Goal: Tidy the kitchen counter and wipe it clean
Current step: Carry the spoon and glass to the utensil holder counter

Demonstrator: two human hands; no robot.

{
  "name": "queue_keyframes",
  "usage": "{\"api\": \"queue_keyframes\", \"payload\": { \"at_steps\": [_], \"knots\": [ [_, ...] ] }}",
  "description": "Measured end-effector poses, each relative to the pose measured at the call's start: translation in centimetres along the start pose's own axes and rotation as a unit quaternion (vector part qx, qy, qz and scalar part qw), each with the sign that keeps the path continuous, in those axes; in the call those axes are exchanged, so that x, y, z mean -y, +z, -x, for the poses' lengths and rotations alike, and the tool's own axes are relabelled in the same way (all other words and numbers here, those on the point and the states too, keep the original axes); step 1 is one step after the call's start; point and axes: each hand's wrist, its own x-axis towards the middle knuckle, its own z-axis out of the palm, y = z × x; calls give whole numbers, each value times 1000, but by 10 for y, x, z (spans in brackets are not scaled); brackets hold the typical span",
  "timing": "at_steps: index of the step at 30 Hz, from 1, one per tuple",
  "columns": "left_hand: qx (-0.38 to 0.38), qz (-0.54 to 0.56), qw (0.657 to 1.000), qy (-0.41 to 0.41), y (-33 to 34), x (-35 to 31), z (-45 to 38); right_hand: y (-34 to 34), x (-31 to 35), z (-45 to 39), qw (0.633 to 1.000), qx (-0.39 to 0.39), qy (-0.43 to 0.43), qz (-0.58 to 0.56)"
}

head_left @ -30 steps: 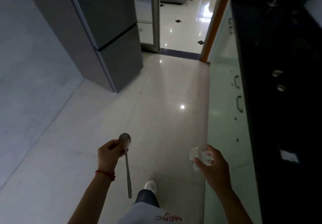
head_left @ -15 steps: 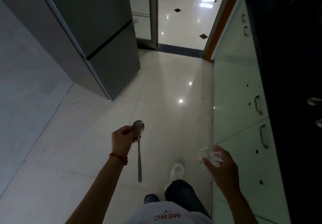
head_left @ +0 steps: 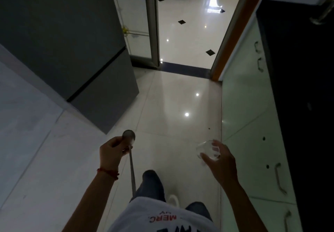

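**Ladle and glass carried over the kitchen floor**

Head view: the person stands on the pale tiled floor (head_left: 171, 94), both arms reaching forward. At about 8 o'clock in the picture, the left hand (head_left: 111, 155) has its grip clenched around a long metal ladle (head_left: 129, 137), held just below the bowl; the round bowl points up and the thin handle hangs down toward the person's leg. A red thread bracelet (head_left: 108, 172) circles that wrist. At about 4 o'clock, the right hand (head_left: 221, 163) grasps a small clear glass (head_left: 207, 149), fingers curled round its far side, the rim tilted toward the left. Neither thing touches anything but the hand holding it.

Along the right edge, from 1 to 5 o'clock, runs the dark surface (head_left: 303, 90), above pale green cabinet doors (head_left: 247, 116) with metal handles. A grey fridge (head_left: 68, 47) fills 10 o'clock. At 12 o'clock an open doorway (head_left: 188, 33) shows a glossy floor with small black diamond tiles.
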Motion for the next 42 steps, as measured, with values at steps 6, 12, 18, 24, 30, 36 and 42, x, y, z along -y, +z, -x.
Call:
{"api": "queue_keyframes", "payload": {
  "at_steps": [6, 12, 18, 24, 30, 36, 42],
  "knots": [
    [-3, -10, 1000, -15, 32, -34, -119, 28, 23, -112, 1000, -11, 6, 11],
    [60, -35, 997, -38, 94, -95, -241, 43, 56, -214, 997, -40, 59, -1],
    [156, -94, 983, 33, 191, -169, -326, 41, 77, -292, 991, -79, 107, -5],
    [195, -83, 977, 35, 296, -207, -397, 23, 67, -369, 979, -110, 172, -17],
    [200, -84, 976, 24, 387, -227, -444, -11, 57, -476, 974, -137, 176, -30],
    [212, -87, 973, 35, 463, -259, -478, -52, 65, -577, 974, -148, 167, -33],
    [261, -115, 957, 60, 548, -290, -528, -76, 68, -657, 963, -193, 184, -51]
  ]
}}
